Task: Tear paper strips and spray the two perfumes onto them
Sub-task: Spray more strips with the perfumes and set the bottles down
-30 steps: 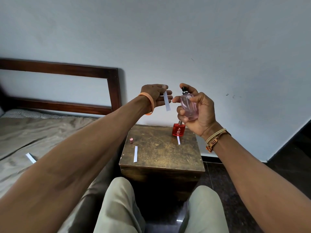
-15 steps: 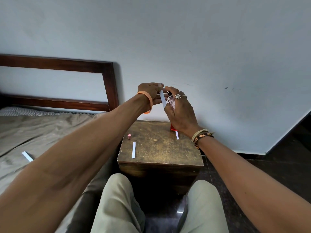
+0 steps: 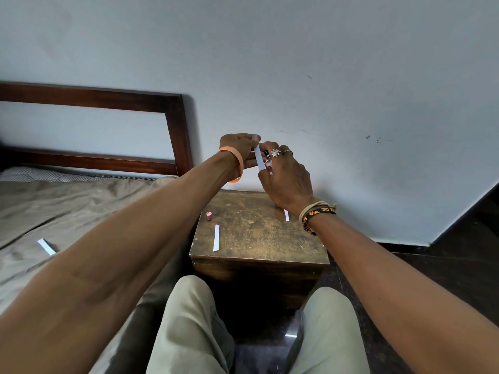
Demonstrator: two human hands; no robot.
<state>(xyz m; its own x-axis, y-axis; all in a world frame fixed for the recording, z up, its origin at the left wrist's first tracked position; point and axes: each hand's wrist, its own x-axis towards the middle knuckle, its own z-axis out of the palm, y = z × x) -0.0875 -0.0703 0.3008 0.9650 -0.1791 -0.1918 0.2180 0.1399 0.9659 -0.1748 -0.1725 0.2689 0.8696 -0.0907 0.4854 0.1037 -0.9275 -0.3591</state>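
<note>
My left hand point(image 3: 239, 149) pinches a white paper strip point(image 3: 259, 157) that hangs upright above the wooden stool point(image 3: 259, 238). My right hand point(image 3: 286, 179) wraps around the pink perfume bottle point(image 3: 268, 164), back of the hand toward me, so only the black nozzle and a sliver of glass show right beside the strip. The red perfume bottle is hidden behind my right hand except for a tiny red edge point(image 3: 276, 205). A small pink cap point(image 3: 209, 215) stands on the stool's left side. Two more strips lie on the stool, one at left point(image 3: 216, 238), one at right point(image 3: 286, 215).
A bed with a beige sheet point(image 3: 67, 211) and dark wooden headboard point(image 3: 178, 130) lies to the left, with another paper strip point(image 3: 46, 247) on it. A pale wall is close behind the stool. My knees point(image 3: 189, 319) frame the stool's front. Dark floor lies at right.
My right hand has rolled over with the pink bottle and closed in on the strip, now covering the red bottle. My left hand has kept hold of the strip at about the same height.
</note>
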